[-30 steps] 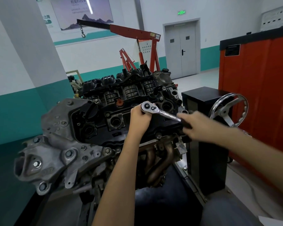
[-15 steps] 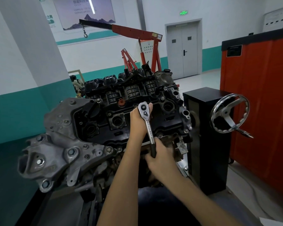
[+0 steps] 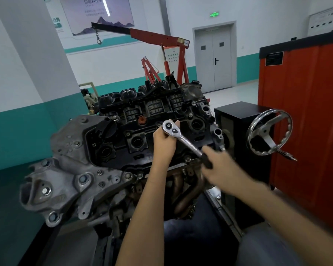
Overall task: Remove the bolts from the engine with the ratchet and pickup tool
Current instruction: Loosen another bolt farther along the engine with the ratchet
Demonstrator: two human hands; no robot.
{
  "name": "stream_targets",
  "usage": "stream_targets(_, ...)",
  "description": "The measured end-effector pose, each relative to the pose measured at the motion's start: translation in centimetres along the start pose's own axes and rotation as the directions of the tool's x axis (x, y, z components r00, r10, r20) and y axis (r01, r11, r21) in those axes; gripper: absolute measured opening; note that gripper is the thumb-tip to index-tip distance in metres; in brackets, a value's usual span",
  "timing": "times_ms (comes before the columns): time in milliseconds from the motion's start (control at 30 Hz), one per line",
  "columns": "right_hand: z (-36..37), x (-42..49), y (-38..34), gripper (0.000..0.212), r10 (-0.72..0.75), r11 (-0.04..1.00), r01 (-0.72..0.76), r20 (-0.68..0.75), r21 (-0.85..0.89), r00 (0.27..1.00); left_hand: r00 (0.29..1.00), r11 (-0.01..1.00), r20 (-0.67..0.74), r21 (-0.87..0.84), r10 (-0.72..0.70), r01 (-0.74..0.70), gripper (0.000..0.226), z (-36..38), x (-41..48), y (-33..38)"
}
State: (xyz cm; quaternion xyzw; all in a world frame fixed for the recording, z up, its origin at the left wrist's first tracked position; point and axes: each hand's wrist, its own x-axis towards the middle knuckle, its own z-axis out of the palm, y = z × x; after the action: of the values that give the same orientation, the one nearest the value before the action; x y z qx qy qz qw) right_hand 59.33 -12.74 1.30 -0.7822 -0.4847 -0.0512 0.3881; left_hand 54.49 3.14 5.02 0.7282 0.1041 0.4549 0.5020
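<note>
One ratchet (image 3: 187, 143) in left hand (image 3: 162, 144), right hand (image 3: 224, 166)

right hand (image 3: 219, 167): motion-blurred | under ratchet (image 3: 183, 140) head: hidden behind left hand (image 3: 164, 144) (handle end likewise, inside right) | poster (image 3: 96, 14) text: unreadable

White walls with a teal lower band (image 3: 113, 64) run round the workshop. A grey double door (image 3: 214, 58) stands at the back under a lit green exit sign (image 3: 214, 14). Left of it stands a red steel engine hoist (image 3: 156, 36); a tall orange-red metal cabinet (image 3: 306, 112) fills the right.
</note>
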Motion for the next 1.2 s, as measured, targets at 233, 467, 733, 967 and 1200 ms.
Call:
stream_targets(233, 7.2, -1.4, -5.2, 0.031, 0.128, 0.897, -0.097, -0.044, 0.431, 0.991, 0.996, 0.996, -0.056, 0.054, -0.067, 0.07, 0.048, -0.1, 0.6, 0.6)
stream_targets(467, -6.7, 4.0, 1.9, 0.02, -0.119, 0.925, 0.186, 0.213, -0.331, 0.97, 0.998, 0.989, 0.046, 0.137, 0.053, -0.059, 0.05, -0.2, 0.7, 0.5)
stream_targets(733, -0.1, -0.2, 0.2, 0.023, 0.031, 0.999, -0.031, -0.009, -0.02, 0.999, 0.996, 0.997, -0.065, 0.049, 0.066, -0.063, 0.028, 0.5, -0.1, -0.8)
stream_targets(967, 7.4, -1.9, -5.6, 0.027, 0.182, 0.859, -0.123, -0.072, 0.497, 0.981, 0.994, 0.998, -0.11, 0.062, 0.02, -0.013, 0.05, 0.6, 0.5, -0.5)
stream_targets(1200, -5.4, 2.7, 1.6, 0.028, -0.064, 0.975, 0.095, 0.154, -0.2, 0.986, 0.998, 0.989, 0.04, 0.136, 0.046, -0.051, 0.041, 0.2, 0.6, 0.1)
